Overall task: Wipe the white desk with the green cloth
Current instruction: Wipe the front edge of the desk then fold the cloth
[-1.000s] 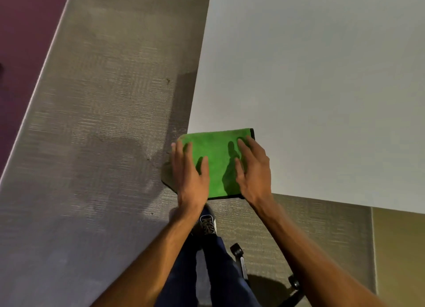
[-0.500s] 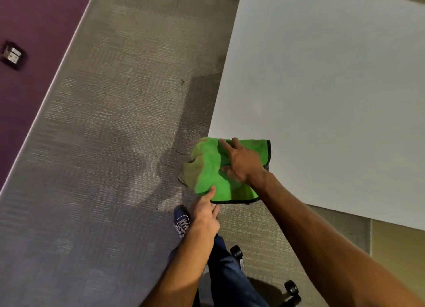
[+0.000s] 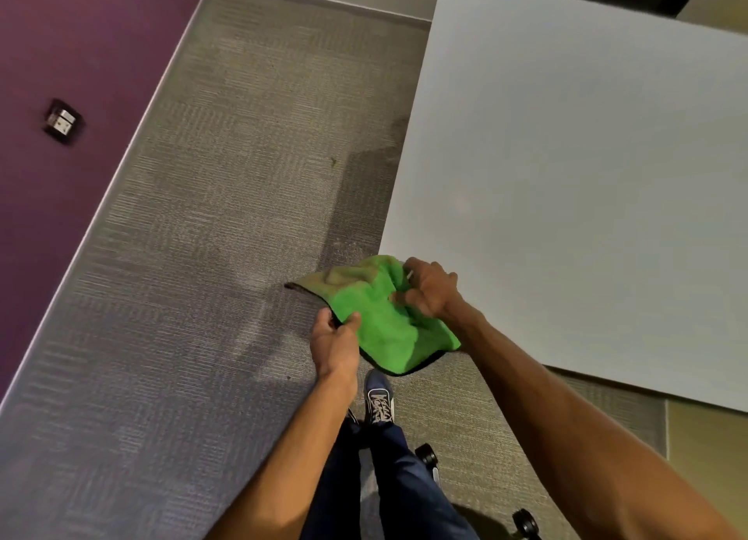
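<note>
The green cloth (image 3: 380, 321) with a dark hem hangs bunched in the air just off the near left corner of the white desk (image 3: 574, 183). My right hand (image 3: 429, 290) is closed on the cloth's upper right part, over the desk's corner. My left hand (image 3: 334, 339) pinches the cloth's lower left edge between thumb and fingers, over the carpet. The cloth sags between the two hands and hides the desk's corner tip.
Grey carpet (image 3: 226, 223) runs along the desk's left side up to a purple wall (image 3: 81, 53) with a socket plate (image 3: 62, 122). My shoe (image 3: 379, 398) and legs are below the cloth. Chair castors (image 3: 427, 456) stand near my feet.
The cloth lay flat on the desk corner under both palms; now both hands grip it and have lifted it, crumpled, off the corner toward the left. The camera has tilted up.
</note>
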`<state>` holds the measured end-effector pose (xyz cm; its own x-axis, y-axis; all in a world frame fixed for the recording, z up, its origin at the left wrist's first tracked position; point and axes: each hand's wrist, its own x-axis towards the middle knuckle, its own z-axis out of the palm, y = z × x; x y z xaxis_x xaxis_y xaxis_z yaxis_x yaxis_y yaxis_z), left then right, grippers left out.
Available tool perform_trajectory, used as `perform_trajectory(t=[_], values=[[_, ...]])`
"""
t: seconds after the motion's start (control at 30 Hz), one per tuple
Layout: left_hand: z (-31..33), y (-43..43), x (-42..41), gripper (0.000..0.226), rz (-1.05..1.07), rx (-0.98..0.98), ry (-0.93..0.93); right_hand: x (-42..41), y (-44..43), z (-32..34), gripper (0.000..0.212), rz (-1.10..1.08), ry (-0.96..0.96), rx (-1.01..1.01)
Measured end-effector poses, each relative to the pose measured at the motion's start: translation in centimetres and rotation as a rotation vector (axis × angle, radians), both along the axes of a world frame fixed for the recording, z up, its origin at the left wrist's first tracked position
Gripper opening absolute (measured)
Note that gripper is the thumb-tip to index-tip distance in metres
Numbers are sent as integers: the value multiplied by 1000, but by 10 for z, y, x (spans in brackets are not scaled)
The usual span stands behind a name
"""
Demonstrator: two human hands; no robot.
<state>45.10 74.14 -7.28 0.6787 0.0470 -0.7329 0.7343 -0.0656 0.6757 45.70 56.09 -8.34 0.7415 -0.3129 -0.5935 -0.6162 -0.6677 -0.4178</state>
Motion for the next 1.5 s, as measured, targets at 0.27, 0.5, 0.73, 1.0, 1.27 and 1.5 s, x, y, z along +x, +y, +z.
perform_trajectory(t=[0.27, 0.5, 0.73, 1.0, 1.27, 1.5], values=[[41, 14, 44, 57, -163, 48, -375, -37, -24, 47, 35, -556, -416, 514], [81, 11, 57, 50, -563, 74, -542, -83, -52, 102, 25, -334, -410, 283], [104, -6, 58, 32, -783, 215, -718, -109, -75, 138, 15, -331, -393, 346], [46, -81, 80, 51, -996, 383, -507, -78, -106, 73, 50, -358, -212, -158], [-8, -59, 39, 68, -1383, 546, -490, -76, -38, -17, 87, 11, -95, -233], [-31, -48, 30, 74, -1249, 611, -669, -64, 6, -64, 75, 92, -217, -472]])
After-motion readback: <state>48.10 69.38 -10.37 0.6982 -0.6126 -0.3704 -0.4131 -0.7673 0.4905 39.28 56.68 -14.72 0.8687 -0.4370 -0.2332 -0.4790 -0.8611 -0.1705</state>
